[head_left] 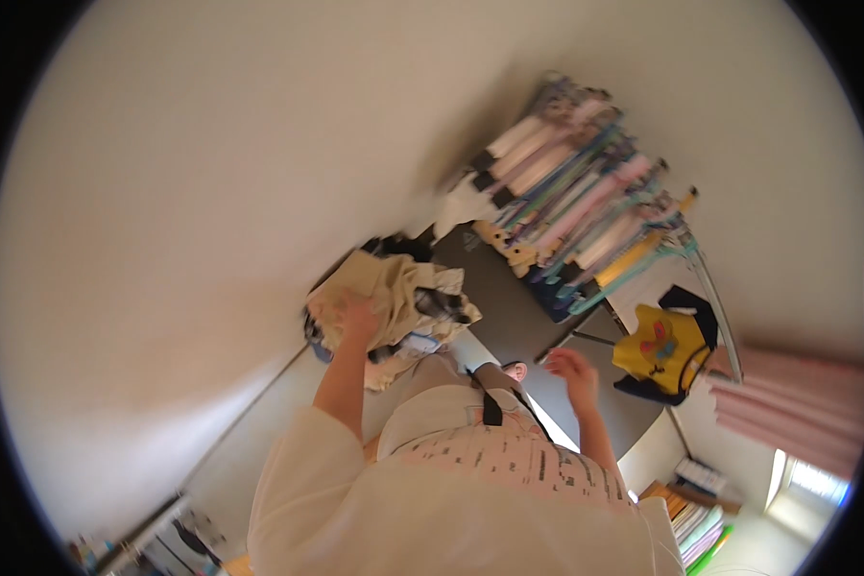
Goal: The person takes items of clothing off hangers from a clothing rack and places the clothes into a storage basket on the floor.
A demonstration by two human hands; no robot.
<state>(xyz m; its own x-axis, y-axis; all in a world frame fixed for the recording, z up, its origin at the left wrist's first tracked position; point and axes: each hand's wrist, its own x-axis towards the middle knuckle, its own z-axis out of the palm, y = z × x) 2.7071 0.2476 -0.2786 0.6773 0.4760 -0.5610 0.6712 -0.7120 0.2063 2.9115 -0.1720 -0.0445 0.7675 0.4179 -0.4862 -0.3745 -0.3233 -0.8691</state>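
Observation:
My left hand is on a heap of clothes at left of centre, against a beige garment. Its fingers blur into the cloth, so their grip does not show. A black-and-white checked cloth lies in the same heap. To the right, my right hand hovers with loosely bent fingers apart, nothing visible in it. Close to its fingertips is a thin dark bar, blurred.
Ahead, many clothes hang tightly on a rack. A dark grey board-like surface lies beneath them. A yellow and navy garment hangs at the right, near a pink curtain. A pale wall fills the left.

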